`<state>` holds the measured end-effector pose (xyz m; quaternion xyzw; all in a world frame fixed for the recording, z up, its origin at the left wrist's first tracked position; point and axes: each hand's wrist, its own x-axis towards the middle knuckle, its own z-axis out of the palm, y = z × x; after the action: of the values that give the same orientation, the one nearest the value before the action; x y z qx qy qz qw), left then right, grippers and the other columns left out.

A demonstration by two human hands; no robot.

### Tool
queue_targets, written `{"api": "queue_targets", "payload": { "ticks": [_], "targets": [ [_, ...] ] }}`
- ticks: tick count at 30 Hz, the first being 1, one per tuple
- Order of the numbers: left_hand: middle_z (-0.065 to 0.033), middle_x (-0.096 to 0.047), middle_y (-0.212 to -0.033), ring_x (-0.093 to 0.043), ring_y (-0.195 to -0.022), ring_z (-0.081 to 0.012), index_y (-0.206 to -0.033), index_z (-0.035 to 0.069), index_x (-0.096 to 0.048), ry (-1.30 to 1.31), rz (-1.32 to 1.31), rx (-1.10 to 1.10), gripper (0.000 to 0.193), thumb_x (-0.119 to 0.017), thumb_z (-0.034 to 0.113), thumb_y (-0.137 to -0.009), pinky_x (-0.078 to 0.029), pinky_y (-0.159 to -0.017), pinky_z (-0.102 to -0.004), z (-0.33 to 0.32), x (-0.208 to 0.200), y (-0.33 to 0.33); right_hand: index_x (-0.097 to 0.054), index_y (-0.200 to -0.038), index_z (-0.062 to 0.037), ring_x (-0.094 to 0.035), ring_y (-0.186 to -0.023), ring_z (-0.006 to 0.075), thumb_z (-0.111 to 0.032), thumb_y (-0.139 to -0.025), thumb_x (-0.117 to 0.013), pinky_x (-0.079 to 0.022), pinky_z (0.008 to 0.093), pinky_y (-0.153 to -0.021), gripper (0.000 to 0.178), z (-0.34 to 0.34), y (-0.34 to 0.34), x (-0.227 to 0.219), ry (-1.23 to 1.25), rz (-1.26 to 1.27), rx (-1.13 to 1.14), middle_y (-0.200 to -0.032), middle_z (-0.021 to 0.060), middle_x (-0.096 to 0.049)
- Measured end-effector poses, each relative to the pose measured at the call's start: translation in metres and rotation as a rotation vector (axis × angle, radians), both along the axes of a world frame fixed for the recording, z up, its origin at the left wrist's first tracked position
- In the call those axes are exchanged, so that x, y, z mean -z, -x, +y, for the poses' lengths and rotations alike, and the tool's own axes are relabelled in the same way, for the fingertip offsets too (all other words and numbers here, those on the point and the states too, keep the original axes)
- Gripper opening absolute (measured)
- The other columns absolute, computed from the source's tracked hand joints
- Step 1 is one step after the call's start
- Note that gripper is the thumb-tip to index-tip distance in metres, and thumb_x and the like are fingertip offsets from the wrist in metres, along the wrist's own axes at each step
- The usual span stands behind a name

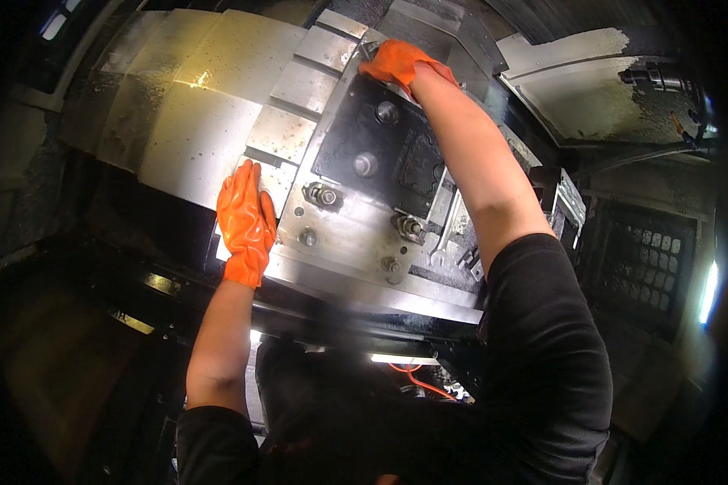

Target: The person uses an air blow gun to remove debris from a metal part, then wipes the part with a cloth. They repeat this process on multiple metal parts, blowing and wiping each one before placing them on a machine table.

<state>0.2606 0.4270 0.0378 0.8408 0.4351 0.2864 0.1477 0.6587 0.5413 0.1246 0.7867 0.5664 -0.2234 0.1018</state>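
Observation:
My left hand [247,218], in an orange rubber glove, lies flat with fingers stretched out on the near end of a slotted metal machine table [281,133]. At the far side, my right hand [400,65], also gloved in orange, is closed over a small dark metal part [370,50]. The glove hides most of that part, so its kind cannot be told. Between my hands lies a dark rectangular plate [372,141] with round metal studs. Close to its near edge stand a stud with a nut [323,195] and another threaded stud [410,228].
An open-ended wrench [445,234] rests on the metal fixture, right of the studs. Stepped sheet-metal covers [210,105] spread to the left. At the upper right a dark spindle-like fitting [651,78] juts from the wall. Below the table runs an orange hose [429,385].

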Motion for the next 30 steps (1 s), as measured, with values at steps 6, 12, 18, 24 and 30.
{"api": "queue_targets", "payload": {
  "ticks": [6, 12, 18, 24, 30],
  "targets": [
    [-0.0153, -0.070, -0.135, -0.062, -0.127, -0.0341, -0.142, -0.005, -0.055, -0.020, -0.025, 0.014, 0.050, -0.063, 0.006, -0.094, -0.036, -0.119, -0.0442, 0.001, 0.003, -0.002, -0.065, -0.119, -0.0113, -0.069, -0.108, 0.0403, -0.024, -0.081, -0.081, -0.058, 0.0466, -0.089, 0.043, 0.008, -0.040, 0.054, 0.014, 0.121, 0.129, -0.114, 0.0161, -0.073],
    [-0.0153, -0.070, -0.134, -0.062, -0.126, -0.0335, -0.142, -0.005, -0.055, 0.013, -0.022, -0.016, 0.050, -0.063, 0.004, -0.093, -0.036, -0.119, -0.0441, -0.001, 0.000, -0.002, -0.068, -0.120, -0.0067, -0.072, -0.099, 0.0288, -0.030, -0.088, -0.077, -0.061, 0.0411, -0.079, 0.041, -0.003, 0.017, 0.009, -0.165, 0.316, 0.675, -0.110, 0.0117, -0.074],
    [-0.0161, -0.070, -0.134, -0.062, -0.127, -0.0337, -0.141, -0.005, -0.056, -0.004, -0.020, 0.002, 0.049, -0.063, 0.006, -0.094, -0.036, -0.119, -0.0443, 0.001, 0.002, -0.001, -0.073, -0.116, -0.0027, -0.071, -0.094, 0.0239, -0.037, -0.093, -0.069, -0.061, 0.0367, -0.075, 0.042, -0.017, 0.030, -0.016, -0.183, 0.320, 0.630, -0.113, 0.0112, -0.073],
    [-0.0150, -0.068, -0.138, -0.060, -0.129, -0.0328, -0.141, -0.006, -0.056, -0.006, 0.018, 0.016, 0.048, -0.062, 0.008, -0.096, -0.035, -0.120, -0.0437, 0.001, -0.001, -0.002, -0.072, -0.115, -0.0014, -0.071, -0.092, 0.0256, -0.038, -0.095, -0.066, -0.061, 0.0382, -0.075, 0.042, -0.016, 0.015, 0.001, -0.187, 0.288, 0.557, -0.115, 0.0123, -0.074],
    [-0.0142, -0.068, -0.139, -0.060, -0.130, -0.0312, -0.141, -0.006, -0.057, 0.006, 0.005, 0.012, 0.048, -0.062, 0.009, -0.096, -0.034, -0.121, -0.0426, 0.000, 0.002, -0.001, -0.073, -0.112, -0.0007, -0.073, -0.091, 0.0264, -0.035, -0.094, -0.066, -0.061, 0.0397, -0.074, 0.040, -0.011, 0.022, -0.010, -0.124, 0.263, 0.506, -0.112, 0.0143, -0.074]
  ]
}}
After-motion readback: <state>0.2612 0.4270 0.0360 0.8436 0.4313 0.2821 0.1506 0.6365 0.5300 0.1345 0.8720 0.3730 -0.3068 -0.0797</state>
